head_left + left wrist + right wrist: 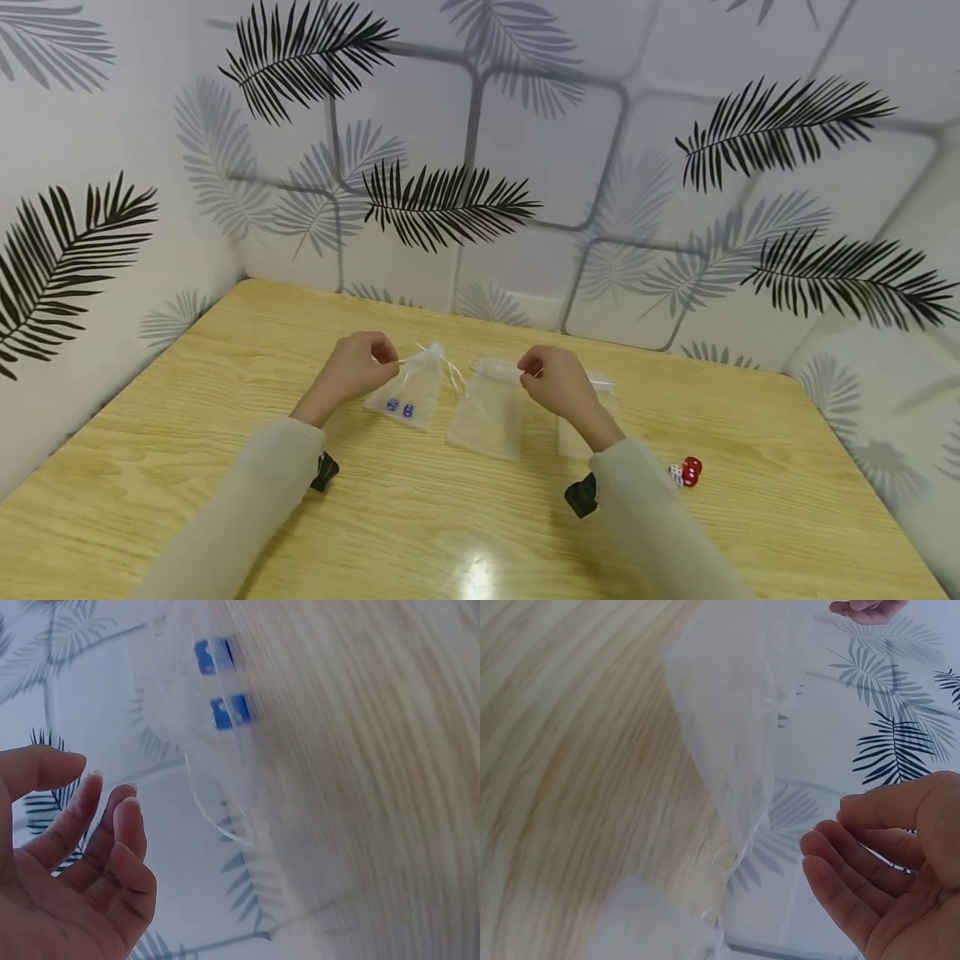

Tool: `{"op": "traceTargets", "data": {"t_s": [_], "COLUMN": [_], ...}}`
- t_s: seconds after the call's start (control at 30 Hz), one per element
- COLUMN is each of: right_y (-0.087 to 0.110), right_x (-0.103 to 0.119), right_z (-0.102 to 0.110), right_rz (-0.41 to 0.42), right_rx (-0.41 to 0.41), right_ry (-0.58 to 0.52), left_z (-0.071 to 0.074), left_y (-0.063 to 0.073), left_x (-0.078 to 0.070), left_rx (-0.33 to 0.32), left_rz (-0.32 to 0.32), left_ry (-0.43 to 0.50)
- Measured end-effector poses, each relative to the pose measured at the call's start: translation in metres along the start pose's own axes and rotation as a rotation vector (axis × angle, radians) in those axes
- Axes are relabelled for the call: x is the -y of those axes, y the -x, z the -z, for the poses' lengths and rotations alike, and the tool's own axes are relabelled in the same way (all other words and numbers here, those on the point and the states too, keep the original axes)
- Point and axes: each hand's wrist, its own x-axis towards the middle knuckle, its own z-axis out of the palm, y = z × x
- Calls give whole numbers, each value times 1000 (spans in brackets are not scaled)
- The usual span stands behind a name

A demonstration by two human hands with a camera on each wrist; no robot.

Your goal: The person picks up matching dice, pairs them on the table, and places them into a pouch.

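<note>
A sheer white drawstring pouch (420,385) lies at the left with its neck gathered and blue dice (393,405) inside. My left hand (352,367) is beside its neck, thumb and forefinger close to a loose drawstring end. In the left wrist view those fingers are loosely bent, with a small gap at the tips and nothing visible between them. A second, flat pouch (483,421) lies in the middle. My right hand (558,383) hovers by its upper right corner, fingers loosely curved around nothing visible. The right wrist partly hides a third pouch (645,922).
Red dice (692,472) and white dice (676,473) sit together on the wooden table (450,517), right of the right forearm. A wall (540,275) with leaf patterns borders the table's back edge.
</note>
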Motion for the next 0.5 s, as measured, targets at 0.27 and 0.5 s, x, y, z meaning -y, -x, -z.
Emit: {"op": "traceTargets", "data": {"t_s": [0.27,0.5], "right_y": [28,55], "right_x": [-20,-38], "right_z": [12,23], "right_rz": [6,-21], "right_rx": [-32,-49], "right_ry": [12,58], "left_z": [-20,-37], "left_y": [5,10], "left_x": [-25,-48], "left_rx": [62,157], "left_rz": [-148,-292], "left_ry": [-19,-116]}}
